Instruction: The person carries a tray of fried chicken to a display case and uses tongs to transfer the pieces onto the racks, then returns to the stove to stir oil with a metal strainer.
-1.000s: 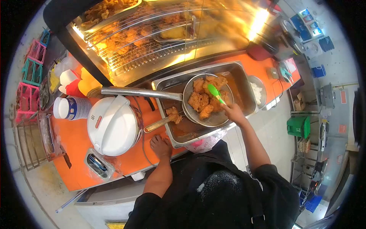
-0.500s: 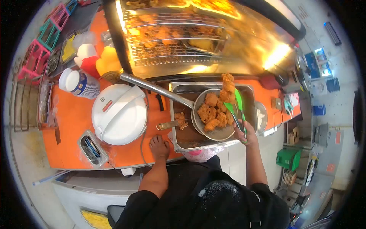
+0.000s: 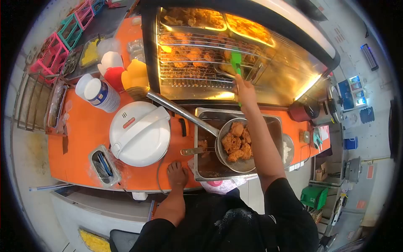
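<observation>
My right hand (image 3: 245,93) grips green-tipped tongs (image 3: 236,59), which reach in over the wire rack of the lit warming cabinet (image 3: 189,91). Whether the tips hold a piece is hard to see. Below my right forearm, a round long-handled strainer (image 3: 241,168) rests in a steel tray (image 3: 205,173), with several pieces of fried chicken (image 3: 236,145) in it. Part of the strainer is hidden by that forearm. My left hand (image 3: 178,175) lies flat on the orange counter (image 3: 138,174), fingers spread and holding nothing, near the tray's left side.
A white round-lidded appliance (image 3: 140,134) stands left of the tray, its cable running by my left hand. Further left are stacked paper cups (image 3: 103,95) and a steel container (image 3: 103,164). Fried food fills the cabinet's shelves. A bowl (image 3: 289,143) sits right of the tray.
My right hand has moved up and forward with the tongs, from above the strainer to the cabinet's rack. The chicken piece they held has left the strainer. My left hand stays on the counter.
</observation>
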